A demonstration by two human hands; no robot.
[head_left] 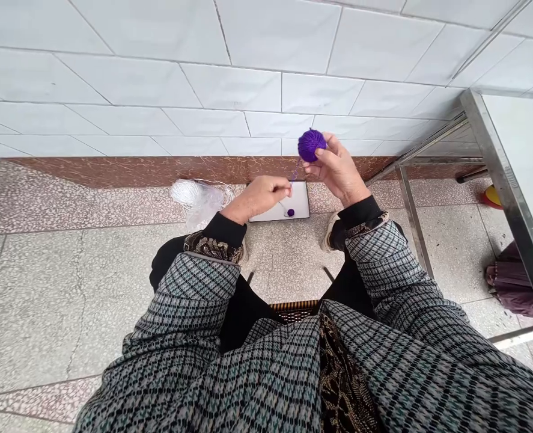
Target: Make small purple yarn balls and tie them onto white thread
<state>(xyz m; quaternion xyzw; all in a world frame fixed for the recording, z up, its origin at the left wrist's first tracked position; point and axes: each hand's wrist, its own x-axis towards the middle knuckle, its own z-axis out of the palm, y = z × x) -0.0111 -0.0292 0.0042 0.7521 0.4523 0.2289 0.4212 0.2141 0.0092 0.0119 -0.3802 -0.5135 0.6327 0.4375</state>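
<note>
My right hand (338, 171) is raised in front of the wall, its fingers and thumb closed round a ball of purple yarn (312, 145). A purple strand (295, 172) runs down from the ball to my left hand (266, 195), whose thumb and fingertips pinch it. Beneath my left hand a thin pale line, whose kind I cannot make out, slants toward a small purple ball (291, 213). That little ball rests on a white tray with a dark rim (302, 195), partly hidden behind my left hand.
White yarn in clear plastic (194, 198) lies on the floor left of the tray. A metal-framed table (514, 180) stands close on the right, with a dark purple cloth (516, 282) under it. The tiled wall (248, 90) rises just ahead.
</note>
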